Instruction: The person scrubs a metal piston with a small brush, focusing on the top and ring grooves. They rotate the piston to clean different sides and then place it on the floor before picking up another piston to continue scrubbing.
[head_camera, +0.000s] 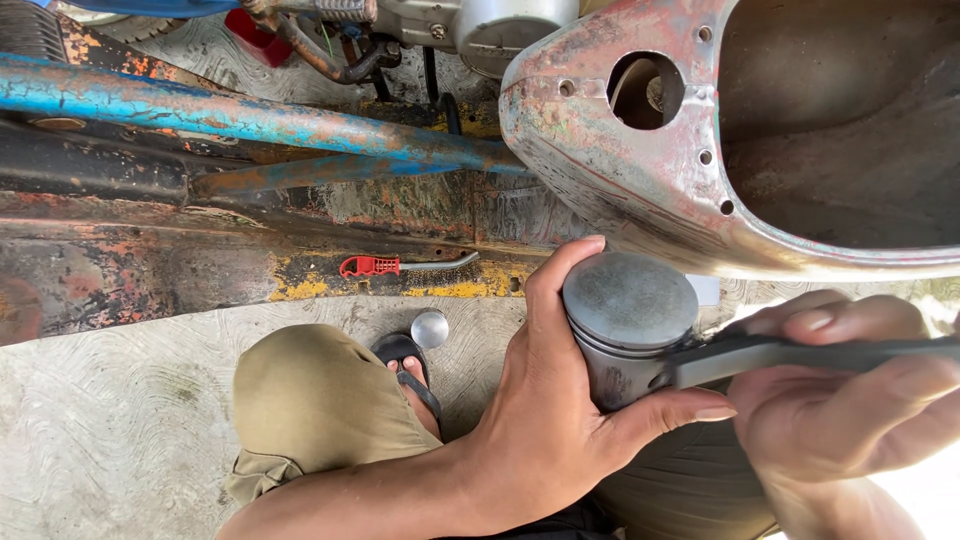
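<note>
My left hand (545, 420) is wrapped around a grey metal piston (628, 305), thumb along its far side and fingers under it, its flat dusty crown facing up. My right hand (850, 400) grips a flat dark tool (800, 352) whose tip rests against the piston's side, near the ring grooves. Both hands are held over my lap, at the lower right of the view.
A rusty, worn red vehicle body shell (640, 190) with holes hangs just above the piston. A blue rusted frame tube (250, 115) and an engine (480, 30) lie beyond. A red-handled wire brush (400, 265) and a small round metal cap (430, 329) sit on the concrete by my sandalled foot (405, 365).
</note>
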